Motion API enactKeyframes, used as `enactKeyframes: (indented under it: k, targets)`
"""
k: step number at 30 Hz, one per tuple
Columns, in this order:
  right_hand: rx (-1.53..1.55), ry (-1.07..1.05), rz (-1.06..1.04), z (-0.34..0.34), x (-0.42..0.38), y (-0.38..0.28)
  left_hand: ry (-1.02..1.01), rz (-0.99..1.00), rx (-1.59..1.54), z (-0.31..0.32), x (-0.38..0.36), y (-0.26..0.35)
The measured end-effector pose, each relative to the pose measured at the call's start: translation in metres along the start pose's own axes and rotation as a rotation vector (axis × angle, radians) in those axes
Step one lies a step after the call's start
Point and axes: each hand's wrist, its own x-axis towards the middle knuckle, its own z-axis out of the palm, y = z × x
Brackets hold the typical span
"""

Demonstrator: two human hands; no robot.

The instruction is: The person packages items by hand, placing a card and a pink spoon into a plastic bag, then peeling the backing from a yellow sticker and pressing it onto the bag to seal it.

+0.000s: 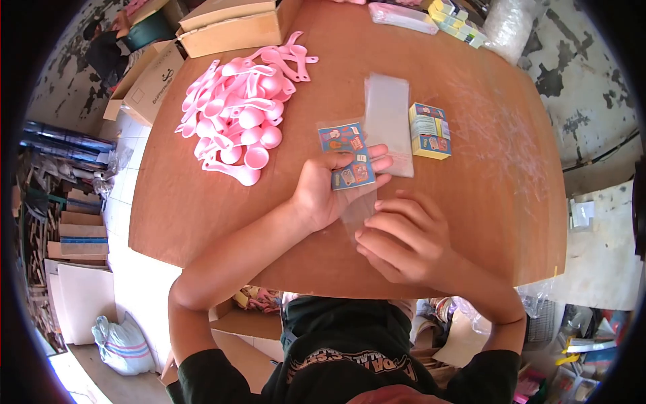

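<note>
My left hand [323, 185] lies palm up under a blue printed card [351, 176], its thumb pressed on the card and its fingers stretched out beneath. Clear film around the card looks like a plastic bag [355, 214], which trails down toward my right hand. My right hand [407, 239] has its fingers curled at the lower end of this bag and seems to pinch it; the fingertips partly hide the film. Just beyond my hands are a stack of clear plastic bags [388, 111] and a block of printed cards [430, 131] with a band round it.
A heap of pink plastic scoops [235, 114] covers the table's [323, 259] left side. Thin clear strips [501, 138] lie scattered at right. Cardboard boxes [232, 30] and more card packs [457, 23] stand at the far edge. Another person [104, 54] is at upper left.
</note>
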Motion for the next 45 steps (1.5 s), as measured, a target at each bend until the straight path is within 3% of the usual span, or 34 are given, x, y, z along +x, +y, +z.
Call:
enactKeyframes:
  k: [2, 4, 5, 7, 9, 11, 15, 19, 21, 22, 24, 27, 33, 35, 37, 41, 45]
  targets:
    - [0.135, 0.072, 0.038, -0.002, 0.021, 0.009, 0.045, 0.024, 0.024, -0.01, 0.005, 0.002]
    - [0.109, 0.116, 0.121, 0.008, 0.048, 0.034, -0.124, -0.117, 0.105, -0.032, 0.011, 0.002]
    - [0.052, 0.038, 0.175, 0.013, 0.066, 0.051, 0.032, -0.027, 0.183, -0.005, 0.003, 0.001]
    - [0.148, -0.021, 0.334, 0.046, 0.097, 0.095, -0.04, -0.049, 0.175, -0.006, 0.006, 0.0]
    - [0.142, -0.274, 0.47, 0.08, 0.122, 0.136, -0.061, -0.043, 0.187, -0.009, 0.008, 0.0]
    - [0.128, -0.395, 0.311, 0.112, 0.135, 0.169, -0.088, -0.047, 0.222, -0.01, 0.008, 0.0]
    - [0.096, -0.586, 0.38, 0.15, 0.15, 0.185, -0.092, -0.044, 0.207, -0.01, 0.007, 0.004]
    - [0.101, -0.57, 0.394, 0.152, 0.147, 0.186, -0.085, -0.049, 0.204, -0.011, 0.007, 0.003]
    - [-0.096, -0.258, 0.409, 0.145, 0.131, 0.18, -0.086, -0.041, 0.202, -0.012, 0.008, 0.002]
    - [-0.098, -0.259, 0.415, 0.142, 0.126, 0.185, -0.087, -0.05, 0.205, -0.014, 0.009, 0.002]
    - [-0.069, -0.012, 0.334, 0.133, 0.112, 0.197, -0.089, -0.069, 0.202, -0.013, 0.008, 0.002]
    - [-0.061, 0.158, 0.291, 0.071, 0.091, 0.17, 0.05, -0.034, 0.172, 0.0, 0.002, 0.006]
    - [0.265, 0.323, 0.649, -0.022, 0.015, 0.09, 0.127, 0.075, 0.096, -0.001, 0.007, 0.013]
    - [0.169, 0.281, 0.614, -0.045, -0.005, 0.055, 0.176, 0.13, 0.093, 0.004, 0.004, 0.016]
    - [-0.067, 0.09, 0.453, -0.065, -0.033, 0.03, 0.192, 0.139, 0.083, 0.005, 0.005, 0.018]
    - [0.068, -0.098, 0.069, -0.069, -0.059, 0.0, 0.21, 0.18, 0.062, 0.003, 0.007, 0.017]
    - [0.122, 0.017, -0.092, -0.049, -0.056, -0.018, 0.231, 0.165, 0.058, 0.005, 0.007, 0.015]
